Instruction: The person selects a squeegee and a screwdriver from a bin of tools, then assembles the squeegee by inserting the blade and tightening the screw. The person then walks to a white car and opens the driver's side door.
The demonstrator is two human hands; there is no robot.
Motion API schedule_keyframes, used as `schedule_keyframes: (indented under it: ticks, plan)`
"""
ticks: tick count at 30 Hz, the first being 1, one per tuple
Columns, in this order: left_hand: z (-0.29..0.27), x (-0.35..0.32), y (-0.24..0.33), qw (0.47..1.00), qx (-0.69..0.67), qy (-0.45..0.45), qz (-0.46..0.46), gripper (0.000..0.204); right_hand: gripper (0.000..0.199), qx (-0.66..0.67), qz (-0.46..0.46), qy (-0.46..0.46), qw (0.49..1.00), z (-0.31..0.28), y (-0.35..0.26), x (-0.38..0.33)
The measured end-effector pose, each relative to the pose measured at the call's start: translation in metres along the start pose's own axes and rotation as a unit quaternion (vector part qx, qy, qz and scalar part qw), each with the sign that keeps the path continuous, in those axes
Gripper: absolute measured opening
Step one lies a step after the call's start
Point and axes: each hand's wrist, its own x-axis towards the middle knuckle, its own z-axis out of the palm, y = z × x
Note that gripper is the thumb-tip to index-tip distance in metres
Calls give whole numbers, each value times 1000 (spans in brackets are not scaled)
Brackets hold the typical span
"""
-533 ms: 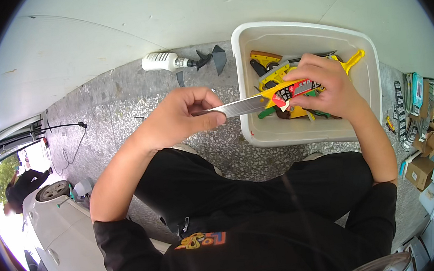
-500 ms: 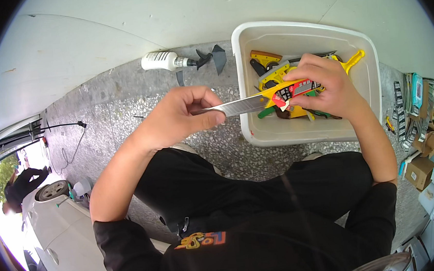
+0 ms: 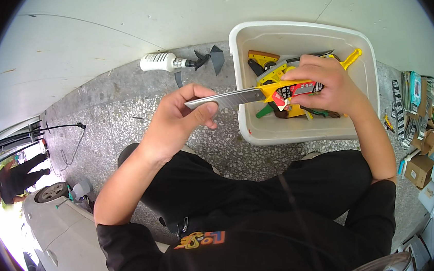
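My left hand (image 3: 179,113) pinches the far end of a long metal blade (image 3: 239,98) between thumb and fingers. The blade is scored across and sticks out of the yellow front of a snap-off utility knife (image 3: 271,90). My right hand (image 3: 323,82) is closed round the knife's yellow body. A red and black printed label or wrapper (image 3: 303,87) shows at the fingers; whether it is loose or fixed to the knife, I cannot tell. The knife lies almost level above the left side of a white plastic bin (image 3: 310,133).
Inside the bin lie several yellow-handled tools, among them a scraper (image 3: 263,57) and a yellow handle (image 3: 352,59). A white spray bottle (image 3: 159,62) lies by the wall. Cardboard boxes (image 3: 419,171) and packages stand at right. At far left are a car (image 3: 66,246) and another person (image 3: 17,180).
The blade has tilted nearer level, and my left grip has shifted so that its end shows past my thumb. The person in the background has moved into a more upright stance.
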Motion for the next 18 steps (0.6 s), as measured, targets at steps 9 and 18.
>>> schedule_keyframes:
  ticks: [9, 18]
  plan:
    - [5, -6, 10, 999, 52, 1, 3, 16, 39, 3, -9, 24, 1000, 0, -5, 0]
    - [12, -14, 4, 997, -31, -37, 54, 29, 41, 15, -5, 55, 998, 10, -9, -1]
